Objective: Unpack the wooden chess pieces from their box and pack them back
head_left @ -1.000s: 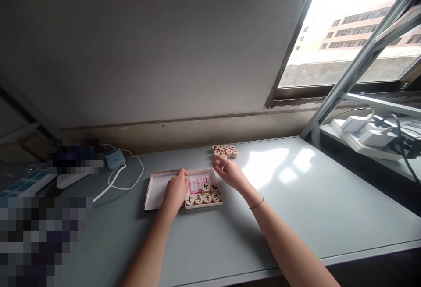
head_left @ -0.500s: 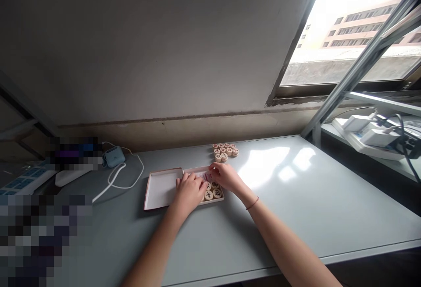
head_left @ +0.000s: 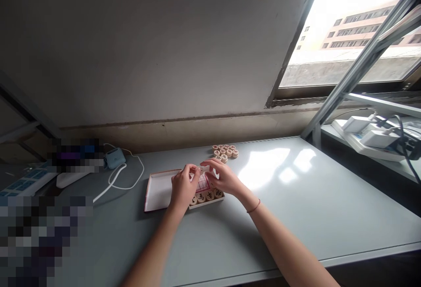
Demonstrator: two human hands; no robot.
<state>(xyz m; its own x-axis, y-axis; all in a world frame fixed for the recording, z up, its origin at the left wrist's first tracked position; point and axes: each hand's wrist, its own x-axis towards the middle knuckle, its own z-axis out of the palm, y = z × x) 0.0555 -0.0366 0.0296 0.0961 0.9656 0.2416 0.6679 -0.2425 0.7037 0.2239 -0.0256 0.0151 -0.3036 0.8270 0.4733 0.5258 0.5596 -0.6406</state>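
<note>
An open shallow box lies on the grey table, its white lid (head_left: 161, 190) on the left. In the box's right half, round wooden pieces with dark characters (head_left: 209, 196) line the front edge, and a sheet with red lines (head_left: 202, 183) shows behind them. Over this half, my left hand (head_left: 184, 185) has its thumb and fingertips pinched together; anything between them is too small to name. My right hand (head_left: 223, 177) is beside it, fingers curved around a pale piece that is partly hidden. Behind the box stand several stacked pieces with red characters (head_left: 229, 152).
At the left, a light blue device (head_left: 115, 158) with white cables lies near a power strip (head_left: 28, 177). White chargers (head_left: 379, 138) sit on a shelf at the right. A metal frame rises by the window.
Both hands have lifted a little from the box and come closer together. My left hand has gone from spread over the pieces to a pinch, uncovering the front row and the red-lined sheet.
</note>
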